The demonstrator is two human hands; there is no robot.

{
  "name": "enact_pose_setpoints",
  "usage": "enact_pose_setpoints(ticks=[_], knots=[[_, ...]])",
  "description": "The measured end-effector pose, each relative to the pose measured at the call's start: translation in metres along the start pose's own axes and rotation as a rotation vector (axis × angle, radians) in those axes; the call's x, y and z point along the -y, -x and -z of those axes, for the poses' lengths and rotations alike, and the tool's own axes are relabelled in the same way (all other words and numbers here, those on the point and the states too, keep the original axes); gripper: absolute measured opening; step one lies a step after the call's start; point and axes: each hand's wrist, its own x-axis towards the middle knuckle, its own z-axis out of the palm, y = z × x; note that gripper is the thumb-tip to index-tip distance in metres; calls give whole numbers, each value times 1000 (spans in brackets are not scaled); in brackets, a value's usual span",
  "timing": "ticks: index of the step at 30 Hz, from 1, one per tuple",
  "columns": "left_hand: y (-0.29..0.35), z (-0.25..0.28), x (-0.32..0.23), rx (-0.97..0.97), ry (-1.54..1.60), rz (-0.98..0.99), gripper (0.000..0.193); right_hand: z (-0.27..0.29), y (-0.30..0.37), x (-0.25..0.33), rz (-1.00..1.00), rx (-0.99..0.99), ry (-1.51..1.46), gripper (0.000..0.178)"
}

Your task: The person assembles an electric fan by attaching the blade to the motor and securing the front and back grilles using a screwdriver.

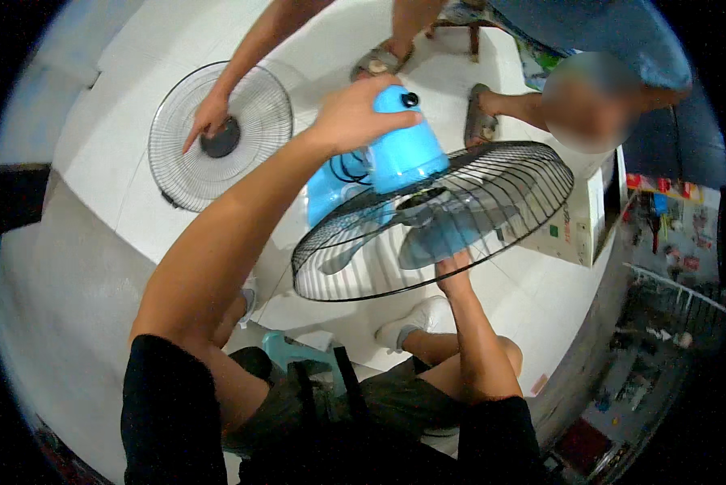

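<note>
An electric fan's bright blue motor housing [407,153] is gripped from above by my left hand [356,113], fingers and thumb wrapped around its back end near a black knob. From it spreads the black wire rear grille [540,166], tilted with its open side toward me. Grey translucent blades [439,242] sit inside the grille. My right hand [453,267] reaches in from below, up against the blades; its fingers are hidden behind them. Behind the grille stands a blue fan base [324,194] with a dark cord near it, partly covered.
Another person's hand [212,113] touches the dark centre of a round front grille [165,137] lying on the white tiled floor [112,174]. That person sits opposite, wearing sandals [480,113]. At right is a white carton [577,230]; a teal stool [286,349] is near my legs.
</note>
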Motion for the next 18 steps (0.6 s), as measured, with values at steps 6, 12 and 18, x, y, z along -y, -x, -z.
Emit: enact_pose_setpoints(ticks=[6, 12, 18], knots=[[-13, -13, -19, 53, -94, 49, 84, 34, 17, -62, 97, 64, 368, 43], [11, 4, -4, -127, -178, 55, 78, -13, -12, 48, -271, -132, -497, 20], [53, 33, -85, -220, -193, -79, 48, -6, 4, 57, -256, 161, -277, 10]])
